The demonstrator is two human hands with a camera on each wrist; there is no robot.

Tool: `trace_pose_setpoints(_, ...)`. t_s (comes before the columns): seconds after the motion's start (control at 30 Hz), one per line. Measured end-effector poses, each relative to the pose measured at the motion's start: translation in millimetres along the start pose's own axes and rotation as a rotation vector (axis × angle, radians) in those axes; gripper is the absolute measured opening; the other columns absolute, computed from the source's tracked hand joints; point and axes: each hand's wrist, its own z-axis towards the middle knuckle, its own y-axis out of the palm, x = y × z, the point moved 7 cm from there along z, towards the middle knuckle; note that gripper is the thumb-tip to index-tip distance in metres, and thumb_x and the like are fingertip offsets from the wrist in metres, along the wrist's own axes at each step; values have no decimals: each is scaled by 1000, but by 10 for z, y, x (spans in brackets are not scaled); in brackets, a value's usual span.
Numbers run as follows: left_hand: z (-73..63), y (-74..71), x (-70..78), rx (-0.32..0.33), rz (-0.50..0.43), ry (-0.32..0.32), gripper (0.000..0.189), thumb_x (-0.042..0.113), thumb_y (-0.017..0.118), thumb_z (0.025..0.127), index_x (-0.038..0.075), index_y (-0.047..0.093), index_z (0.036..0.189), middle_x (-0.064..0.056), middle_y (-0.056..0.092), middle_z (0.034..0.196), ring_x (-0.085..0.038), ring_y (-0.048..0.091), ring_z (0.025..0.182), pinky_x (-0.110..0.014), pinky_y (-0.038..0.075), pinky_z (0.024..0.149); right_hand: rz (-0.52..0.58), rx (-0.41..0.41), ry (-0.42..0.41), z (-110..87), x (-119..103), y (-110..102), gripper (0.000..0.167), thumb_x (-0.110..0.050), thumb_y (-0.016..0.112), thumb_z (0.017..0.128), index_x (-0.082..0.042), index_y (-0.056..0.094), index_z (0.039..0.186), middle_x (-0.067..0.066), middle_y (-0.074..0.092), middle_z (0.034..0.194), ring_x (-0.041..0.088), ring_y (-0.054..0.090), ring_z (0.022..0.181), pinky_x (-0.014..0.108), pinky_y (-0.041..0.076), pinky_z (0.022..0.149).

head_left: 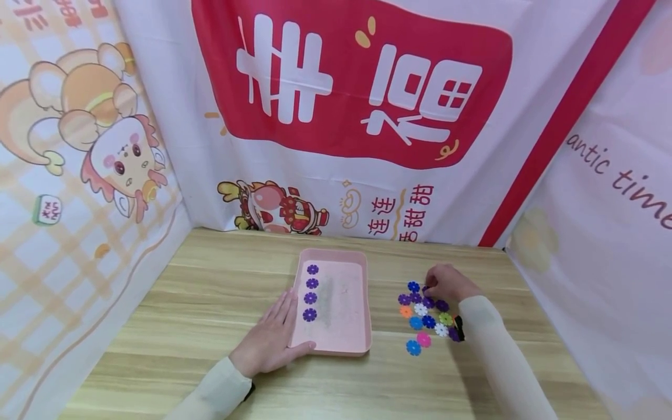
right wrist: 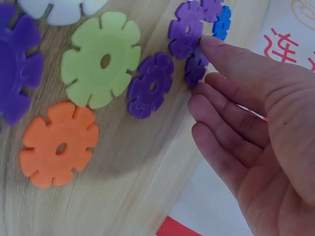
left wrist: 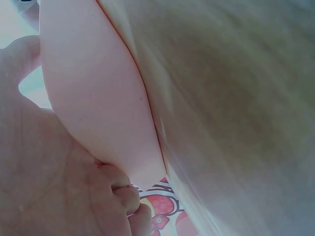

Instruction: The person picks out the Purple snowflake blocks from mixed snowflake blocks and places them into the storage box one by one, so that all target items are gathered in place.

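"Three cloth walls (head_left: 168,116). Any writing?"

"Big white sideways characters (head_left: 286,73), 幸福, on the back; 'antic time' (head_left: 619,178), cut off, on the right."

"Below?"

"A wooden table (head_left: 231,256) bearing a pink tray (head_left: 343,303), its long axis running away from the person."

"The hands?"

"Left hand (head_left: 270,341): flat against the tray's left wall, thumb spread to the near rim. Right hand (head_left: 448,283): pinching a purple slotted disc (right wrist: 195,68) beside other coloured discs (head_left: 420,310), right of the tray."

"Inside?"

"Four purple discs (head_left: 310,297), rowed lengthwise, along the left."
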Motion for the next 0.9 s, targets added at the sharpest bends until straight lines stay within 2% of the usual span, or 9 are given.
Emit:
trace_pose_setpoints(0.17, 12, 27, 6, -10, -8, 1, 110, 76, 48, 99, -2, 13, 168, -20, 5, 178, -39, 10, 166, -54, 19, 135, 2, -6, 53, 40, 56, 16, 17, -23, 83, 93, -12, 76, 105, 3, 73, 94, 17, 67, 85, 43, 63, 88)
trace_pose_setpoints(0.33, 4, 15, 3, -4, -8, -3, 110, 75, 50, 99, -3, 12, 168, -20, 4, 178, -39, 10, 166, -55, 19, 135, 33, -7, 58, 71, 69, 22, 16, -24, 83, 93, -13, 76, 104, 2, 73, 94, 17, 67, 86, 42, 61, 88)
trace_pose_setpoints(0.63, -5, 7, -4, 6, 0, 7, 110, 75, 50, 99, -4, 13, 167, -22, 5, 177, -40, 10, 166, -55, 19, 135, 30, 28, -38, 18, 36, -52, 4, -17, 76, 99, -13, 77, 97, 2, 74, 92, 17, 65, 82, 38, 61, 83)
trace_pose_setpoints(0.77, 4, 20, 3, 10, -4, 22, 110, 74, 49, 100, -4, 11, 167, -23, 4, 177, -41, 9, 165, -55, 18, 135, -8, 36, -73, -36, 12, -110, 6, -15, 74, 100, -12, 78, 97, 1, 75, 93, 15, 66, 84, 40, 62, 85)
trace_pose_setpoints(0.9, -6, 31, 1, 15, -8, 27, 109, 73, 49, 100, -5, 11, 167, -23, 4, 177, -41, 9, 165, -55, 18, 135, -38, 48, -130, -98, -114, -187, 7, -14, 72, 101, -12, 78, 97, 0, 75, 92, 15, 67, 85, 40, 63, 85)
